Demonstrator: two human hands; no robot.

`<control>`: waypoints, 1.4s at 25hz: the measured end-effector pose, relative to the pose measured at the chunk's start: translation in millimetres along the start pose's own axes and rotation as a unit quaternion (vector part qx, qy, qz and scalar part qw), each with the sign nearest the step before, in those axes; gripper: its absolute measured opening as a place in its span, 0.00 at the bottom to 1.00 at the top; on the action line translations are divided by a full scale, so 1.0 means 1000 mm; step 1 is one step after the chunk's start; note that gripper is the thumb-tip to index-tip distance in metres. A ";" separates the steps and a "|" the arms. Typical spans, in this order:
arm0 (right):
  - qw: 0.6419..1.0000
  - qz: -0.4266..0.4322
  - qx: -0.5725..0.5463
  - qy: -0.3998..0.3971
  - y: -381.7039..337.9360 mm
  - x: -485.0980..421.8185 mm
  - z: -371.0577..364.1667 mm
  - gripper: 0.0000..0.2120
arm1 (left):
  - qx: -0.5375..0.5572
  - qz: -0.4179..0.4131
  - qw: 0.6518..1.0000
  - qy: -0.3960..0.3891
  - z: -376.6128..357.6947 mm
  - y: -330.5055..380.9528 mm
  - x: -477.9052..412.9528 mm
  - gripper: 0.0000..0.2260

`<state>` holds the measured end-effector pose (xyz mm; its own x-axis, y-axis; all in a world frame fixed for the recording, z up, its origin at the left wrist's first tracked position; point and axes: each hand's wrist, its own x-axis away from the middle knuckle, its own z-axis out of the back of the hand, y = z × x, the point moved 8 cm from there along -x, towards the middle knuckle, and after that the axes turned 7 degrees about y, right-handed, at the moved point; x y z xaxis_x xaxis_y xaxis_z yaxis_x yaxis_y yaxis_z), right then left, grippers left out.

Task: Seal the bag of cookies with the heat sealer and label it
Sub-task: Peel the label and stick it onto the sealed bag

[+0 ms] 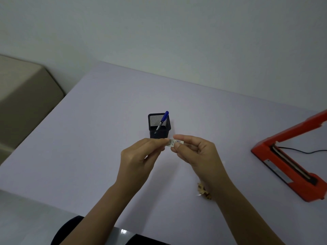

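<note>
Written label [174,142] pinched between left hand [139,156] and right hand [196,152], probably to peel its backing.

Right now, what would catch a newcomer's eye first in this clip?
Both hands, left and right, pinch a small written label at mid-table. Just behind it stands a black mesh pen cup holding a blue pen. The red heat sealer sits open at the right edge.
</note>
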<state>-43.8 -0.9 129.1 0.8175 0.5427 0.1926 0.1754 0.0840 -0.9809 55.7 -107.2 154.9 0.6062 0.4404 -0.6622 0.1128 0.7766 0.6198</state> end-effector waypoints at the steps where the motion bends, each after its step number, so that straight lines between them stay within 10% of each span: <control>1: 1.000 -0.002 0.000 -0.001 0.000 0.000 0.000 0.10 | 0.011 0.009 1.000 -0.003 -0.001 -0.001 0.000 0.09; 12: 1.000 0.009 0.013 -0.005 -0.004 -0.003 0.001 0.11 | 0.237 0.260 0.935 -0.031 -0.016 -0.025 0.004 0.06; 17: 1.000 -0.005 -0.007 -0.001 -0.003 -0.003 -0.001 0.10 | 0.029 0.042 0.998 0.031 0.001 -0.001 -0.005 0.08; 27: 1.000 -0.009 -0.011 -0.005 -0.004 -0.005 -0.003 0.09 | -0.117 -0.136 0.984 0.006 -0.004 0.010 0.005 0.11; 35: 1.000 -0.010 -0.007 -0.004 -0.001 -0.007 -0.001 0.09 | 0.011 -0.001 1.000 0.020 -0.004 0.001 -0.003 0.08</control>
<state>-49.7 -5.4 128.6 0.8091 0.5485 0.2111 0.1989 0.0824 -0.9765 51.0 -105.8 156.1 0.5746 0.4561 -0.6796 0.1313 0.7682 0.6266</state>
